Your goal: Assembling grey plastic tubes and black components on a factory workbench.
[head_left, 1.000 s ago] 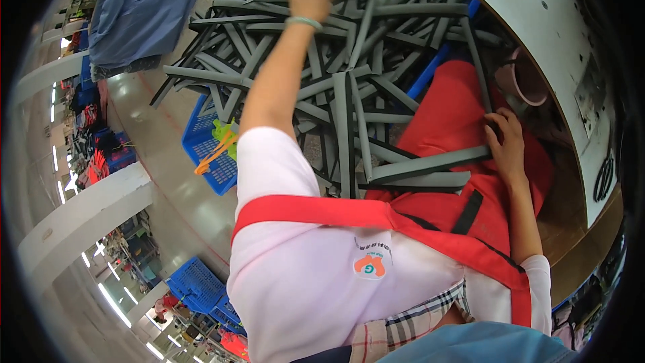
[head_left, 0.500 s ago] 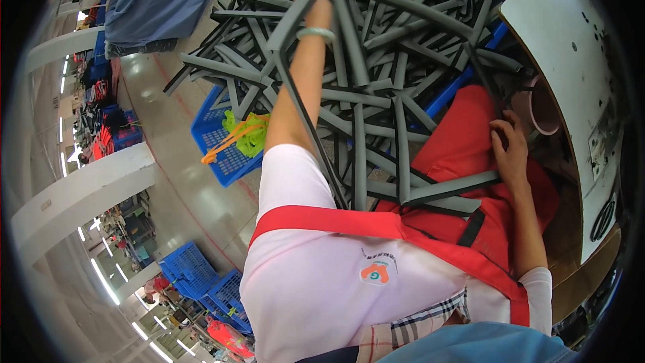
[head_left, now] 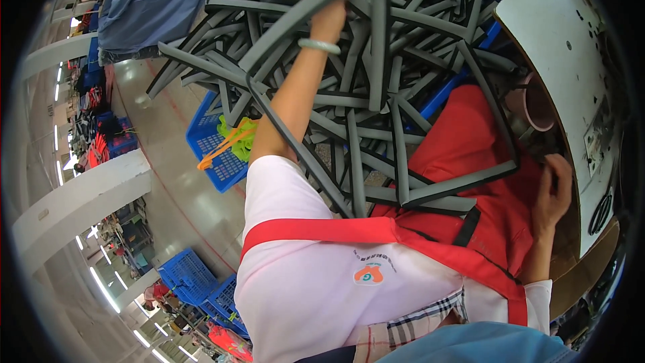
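Observation:
My left hand (head_left: 329, 20) reaches over a big heap of grey foam strips with black edging (head_left: 379, 47), a pale bangle at its wrist. Its fingers are partly hidden behind a long grey strip (head_left: 302, 17), which they appear to grip; that strip is bent at a corner and runs back along my forearm. An angled strip (head_left: 463, 181) lies across my lap on the red apron (head_left: 450, 134). My right hand (head_left: 554, 188) is beside the table edge at my right, fingers loosely bent and apart, holding nothing.
A white table (head_left: 557, 33) with dark specks stands at the right, a pink tub (head_left: 537, 104) under its edge. At the left, a blue basket (head_left: 205, 131) holds bright green material. Blue-grey cloth (head_left: 158, 3) hangs over something beyond it. More blue baskets (head_left: 191, 275) stand farther off.
My left hand has moved slightly right, and the bent strip over it has swung up and leftward. My right hand has left the upright end of the angled strip and drawn back toward the table.

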{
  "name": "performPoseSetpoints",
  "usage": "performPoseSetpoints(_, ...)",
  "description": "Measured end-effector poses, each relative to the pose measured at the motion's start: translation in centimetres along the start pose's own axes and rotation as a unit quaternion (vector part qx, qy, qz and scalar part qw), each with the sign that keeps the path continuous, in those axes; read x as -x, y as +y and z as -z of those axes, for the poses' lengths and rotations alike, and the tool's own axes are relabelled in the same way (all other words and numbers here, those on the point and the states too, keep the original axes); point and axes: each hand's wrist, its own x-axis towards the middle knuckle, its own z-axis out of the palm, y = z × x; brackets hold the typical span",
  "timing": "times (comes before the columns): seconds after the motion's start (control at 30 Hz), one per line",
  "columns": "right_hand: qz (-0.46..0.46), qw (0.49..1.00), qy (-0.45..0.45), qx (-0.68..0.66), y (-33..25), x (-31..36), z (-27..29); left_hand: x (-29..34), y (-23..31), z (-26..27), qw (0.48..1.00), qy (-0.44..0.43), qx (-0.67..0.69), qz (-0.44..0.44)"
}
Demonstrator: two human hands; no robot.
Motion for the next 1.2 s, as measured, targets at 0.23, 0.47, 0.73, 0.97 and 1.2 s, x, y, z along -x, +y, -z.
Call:
performPoseSetpoints(0.23, -0.056, 0.973, 0.157, 0.162, 6.2, 1.2, 8.3, 7.7, 0.9, 1.3, 0.972, -0.097, -0.042, 0.211)
performPoseSetpoints(0.47, -0.023, 0.987, 0.114, 0.107, 5.0, 1.2, 5.7, 10.7, 2.0, 1.2, 0.917, -0.091, -0.254, -0.295)
performPoseSetpoints(0.73, -0.132, 0.894, 0.224, 0.365, 16.5, 2.7, 19.1, 18.3, 4.5, 0.9, 0.981, -0.137, -0.051, 0.129)
performPoseSetpoints(0.97, -0.103, 0.934, 0.047, 0.338, 27.5, 6.0, 21.9, 15.3, 1.2, 2.4, 0.982, -0.013, 0.119, 0.149)
performPoseSetpoints(1.2, -0.312, 0.932, -0.003, 0.186, 32.7, 6.7, 27.0, 13.5, 0.4, 2.3, 0.987, -0.001, 0.069, 0.142)
